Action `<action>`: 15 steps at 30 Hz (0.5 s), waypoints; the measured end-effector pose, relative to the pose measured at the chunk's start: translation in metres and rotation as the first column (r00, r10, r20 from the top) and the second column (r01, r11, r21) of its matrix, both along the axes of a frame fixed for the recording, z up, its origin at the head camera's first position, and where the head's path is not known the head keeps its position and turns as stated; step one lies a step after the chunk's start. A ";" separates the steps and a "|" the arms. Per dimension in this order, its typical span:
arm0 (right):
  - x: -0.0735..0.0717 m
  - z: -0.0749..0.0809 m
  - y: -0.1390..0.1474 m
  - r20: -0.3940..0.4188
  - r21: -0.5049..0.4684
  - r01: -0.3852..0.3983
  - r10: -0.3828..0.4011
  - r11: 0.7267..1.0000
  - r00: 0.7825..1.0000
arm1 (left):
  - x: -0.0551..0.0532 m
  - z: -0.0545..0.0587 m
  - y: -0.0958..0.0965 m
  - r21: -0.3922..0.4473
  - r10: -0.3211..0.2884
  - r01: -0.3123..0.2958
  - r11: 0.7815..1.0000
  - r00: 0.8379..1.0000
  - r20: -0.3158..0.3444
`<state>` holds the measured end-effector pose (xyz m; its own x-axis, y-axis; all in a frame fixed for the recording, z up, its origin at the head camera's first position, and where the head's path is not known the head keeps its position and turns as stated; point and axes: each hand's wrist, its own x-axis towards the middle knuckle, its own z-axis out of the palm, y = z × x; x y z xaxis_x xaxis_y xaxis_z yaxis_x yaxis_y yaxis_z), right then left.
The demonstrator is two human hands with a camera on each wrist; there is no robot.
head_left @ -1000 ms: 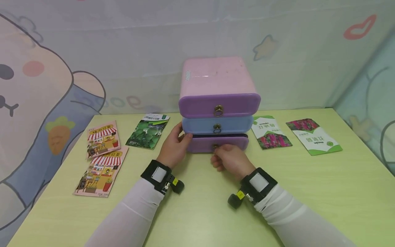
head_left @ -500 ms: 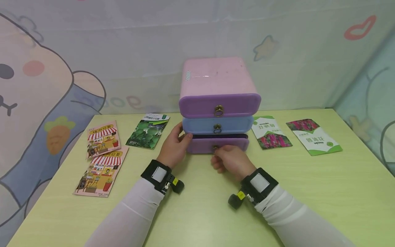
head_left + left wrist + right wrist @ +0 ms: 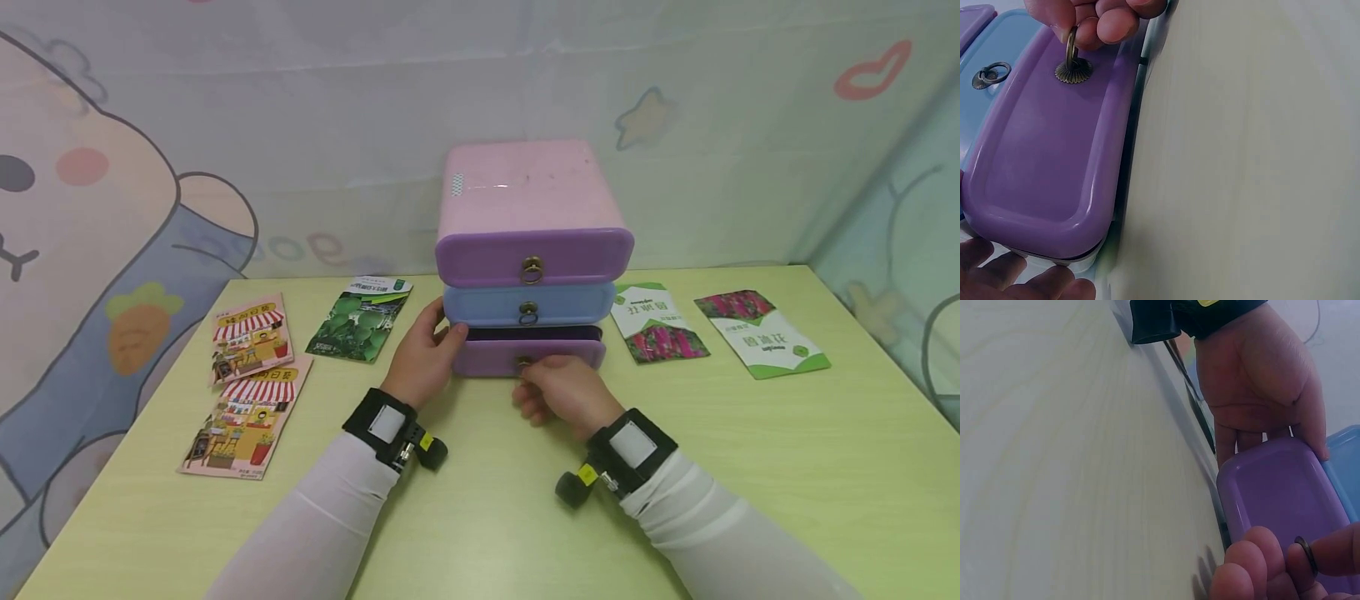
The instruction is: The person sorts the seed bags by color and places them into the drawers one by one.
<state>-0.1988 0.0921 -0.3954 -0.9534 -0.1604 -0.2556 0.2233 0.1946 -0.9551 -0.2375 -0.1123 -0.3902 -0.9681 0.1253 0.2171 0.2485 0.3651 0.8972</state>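
Note:
A small chest of drawers (image 3: 537,187) with a pink top stands at the back of the table. Its bottom purple drawer (image 3: 483,358) is pulled out a little, leaving a dark gap above its front. My right hand (image 3: 566,390) pinches that drawer's brass ring pull (image 3: 1071,47) between thumb and finger. On the chest's left side rests my left hand (image 3: 422,357), its fingers extended along the side and its thumb at the front edge by the blue drawer (image 3: 480,305). The purple top drawer (image 3: 480,258) and the blue one look closed.
Two overlapping pink seed packets (image 3: 243,425) lie on the table (image 3: 480,517) at left, with a green packet (image 3: 360,321) nearer the chest. Right of the chest are two white and green flower packets (image 3: 765,333). A printed cloth (image 3: 360,150) hangs behind.
The bottom drawer has slid slightly forward and the gap above its front has widened. My right hand has moved a little toward me with the ring pull; my left hand stays put.

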 end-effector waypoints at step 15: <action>-0.001 -0.002 0.001 0.001 0.008 -0.005 0.005 1.000 1.000 | 0.000 -0.001 -0.001 -0.024 0.012 -0.012 1.000 1.000 0.027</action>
